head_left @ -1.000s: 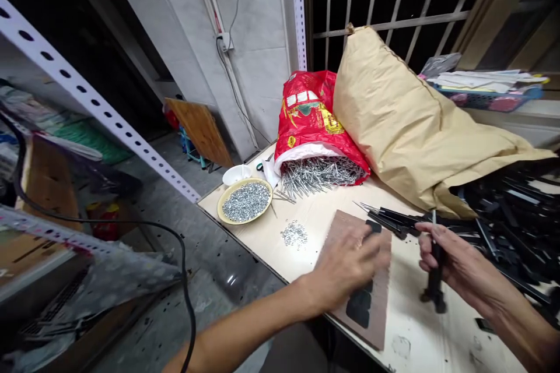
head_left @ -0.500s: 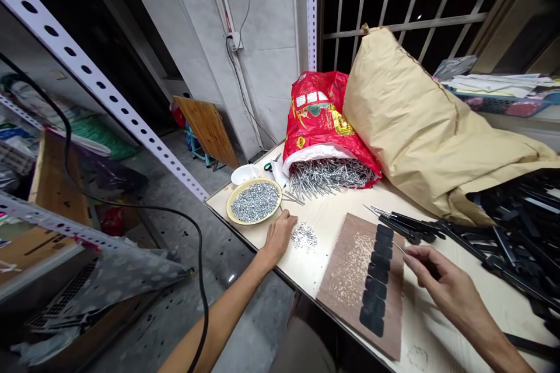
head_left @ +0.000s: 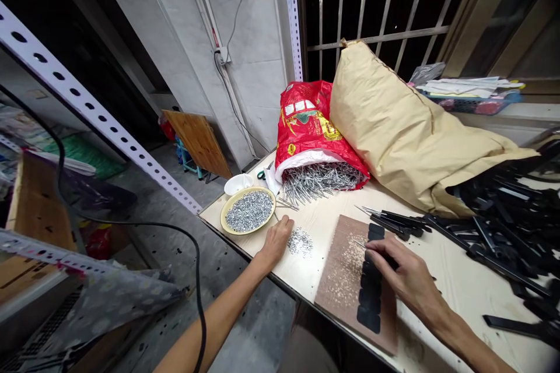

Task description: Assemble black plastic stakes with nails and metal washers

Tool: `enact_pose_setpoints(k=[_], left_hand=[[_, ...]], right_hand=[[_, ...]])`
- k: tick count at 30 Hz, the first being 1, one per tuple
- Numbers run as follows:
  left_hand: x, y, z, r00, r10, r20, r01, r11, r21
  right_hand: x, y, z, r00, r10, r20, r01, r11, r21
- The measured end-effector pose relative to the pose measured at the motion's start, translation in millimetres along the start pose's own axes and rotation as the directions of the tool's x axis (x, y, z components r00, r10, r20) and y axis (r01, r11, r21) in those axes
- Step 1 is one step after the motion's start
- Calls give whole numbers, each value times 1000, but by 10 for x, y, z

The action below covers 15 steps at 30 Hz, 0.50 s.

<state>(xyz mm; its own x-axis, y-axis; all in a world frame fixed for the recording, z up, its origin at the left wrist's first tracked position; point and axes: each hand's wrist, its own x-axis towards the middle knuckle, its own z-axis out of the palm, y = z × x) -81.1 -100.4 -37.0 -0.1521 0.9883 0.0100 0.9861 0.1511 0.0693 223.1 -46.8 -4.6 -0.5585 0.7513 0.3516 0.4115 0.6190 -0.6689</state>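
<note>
Silver bits in a small loose pile (head_left: 300, 242) lie just beside the left hand (head_left: 276, 242), at four o'clock from its bunched fingertips and well apart from the right hand (head_left: 402, 271); whether the left fingers hold a piece, I cannot tell. The right finger and thumb pinch a thin metal pin (head_left: 360, 243), its long axis toward ten o'clock, above the brown board (head_left: 330, 262), where black pads (head_left: 370, 297) run roughly twelve to six.

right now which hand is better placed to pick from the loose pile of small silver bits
Left hand, probably: its fingers are beside that silver pile; the right hand, over the brown rectangular board, holds a thin metal rod.
</note>
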Motion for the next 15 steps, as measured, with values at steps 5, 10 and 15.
enact_pose_setpoints(k=[5, 10, 15], left_hand=[[42, 16, -57, 994, -73, -86, 62, 990, -123], [-60, 367, -267, 962, -261, 76, 158, 308, -938], [-204, 853, -434, 962, -95, 257, 237, -184, -954]], right_hand=[[37, -73, 1, 999, -13, -30, 13, 1000, -3], [175, -233, 52, 994, -97, -56, 96, 995, -34], [278, -381, 118, 986, -163, -37, 150, 961, -232]])
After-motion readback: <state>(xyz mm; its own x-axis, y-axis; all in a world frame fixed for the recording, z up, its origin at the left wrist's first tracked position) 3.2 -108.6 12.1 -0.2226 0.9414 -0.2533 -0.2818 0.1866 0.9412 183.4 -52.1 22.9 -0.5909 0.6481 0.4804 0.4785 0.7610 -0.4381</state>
